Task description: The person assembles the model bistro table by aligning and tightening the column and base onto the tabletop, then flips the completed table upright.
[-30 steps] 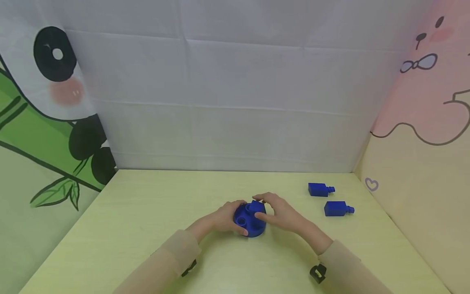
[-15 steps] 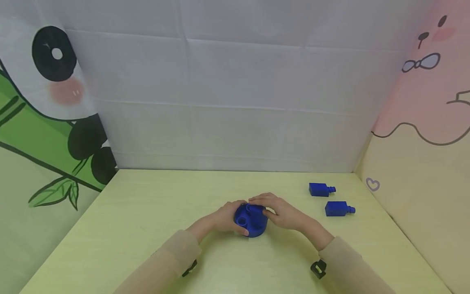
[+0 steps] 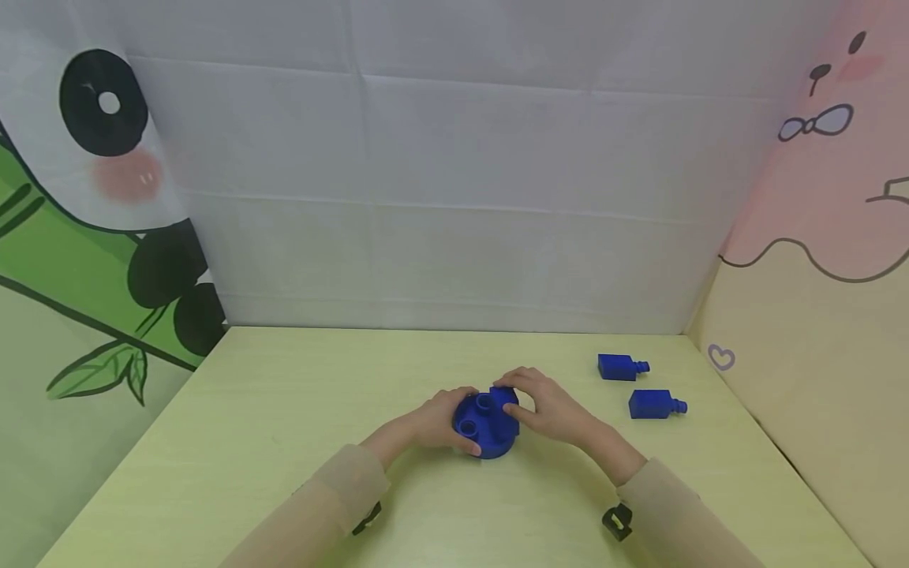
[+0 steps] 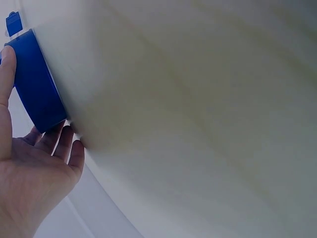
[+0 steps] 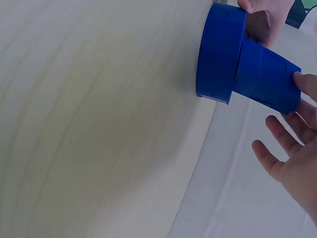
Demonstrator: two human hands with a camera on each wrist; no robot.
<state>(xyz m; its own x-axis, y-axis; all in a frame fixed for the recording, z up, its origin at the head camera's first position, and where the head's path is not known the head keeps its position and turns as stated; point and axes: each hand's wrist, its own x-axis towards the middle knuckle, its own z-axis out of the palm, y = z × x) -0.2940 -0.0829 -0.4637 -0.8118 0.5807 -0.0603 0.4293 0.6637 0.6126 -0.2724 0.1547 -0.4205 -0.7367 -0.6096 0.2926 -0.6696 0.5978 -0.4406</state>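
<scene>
A round dark blue base (image 3: 485,443) with raised ring sockets sits mid-table in the head view. My left hand (image 3: 435,420) grips its left side, thumb at the near rim and fingers round the back. At the base's right side, my right hand (image 3: 552,408) pinches a blue bottle-shaped block (image 5: 267,75) between thumb and fingers. The right wrist view has this block standing out from the base's top face, tilted a little, with its lower end hidden. There, the thumb and a finger hold its outer end while the other fingers are spread free.
Two blue bottle-shaped pieces, a farther bottle (image 3: 616,367) and a nearer bottle (image 3: 649,404), lie on their sides at the table's right, necks pointing right. A white cloth wall (image 3: 454,260) closes off the back, with printed panels on both sides.
My right hand came over the block, covering it half a second ago, then shifted slightly right and back so the block's top shows again. My left hand keeps its hold on the base.
</scene>
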